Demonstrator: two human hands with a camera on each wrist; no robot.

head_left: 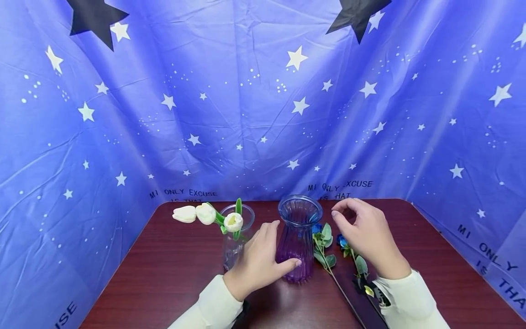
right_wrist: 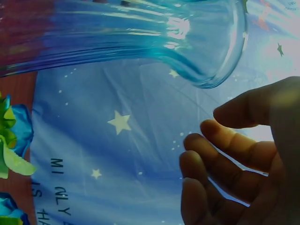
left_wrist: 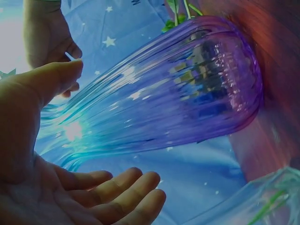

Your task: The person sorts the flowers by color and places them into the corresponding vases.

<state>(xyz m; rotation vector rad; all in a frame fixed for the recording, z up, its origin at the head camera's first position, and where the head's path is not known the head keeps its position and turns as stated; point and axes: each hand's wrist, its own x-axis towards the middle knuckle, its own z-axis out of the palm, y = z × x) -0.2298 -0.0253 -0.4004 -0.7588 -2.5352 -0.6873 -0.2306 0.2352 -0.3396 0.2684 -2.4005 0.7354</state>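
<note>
A ribbed glass vase (head_left: 297, 246), blue at its flared rim and purple at its base, stands upright on the table. My left hand (head_left: 263, 260) is beside its left side, thumb spread from the other fingers; in the left wrist view the hand (left_wrist: 93, 183) holds nothing. To the vase's right, my right hand (head_left: 367, 233) hovers above the flowers, its fingers loosely bent and apart from the vase. The right wrist view shows that hand (right_wrist: 234, 164) with nothing between thumb and fingertips. Blue roses (head_left: 342, 241) on long stems lie on the table below it.
A clear glass vase (head_left: 233, 251) holding white tulips (head_left: 205, 214) stands left of the coloured one, close behind my left hand. The dark red wooden table (head_left: 164, 274) ends at a blue star-printed cloth (head_left: 255, 114) hanging behind and at both sides.
</note>
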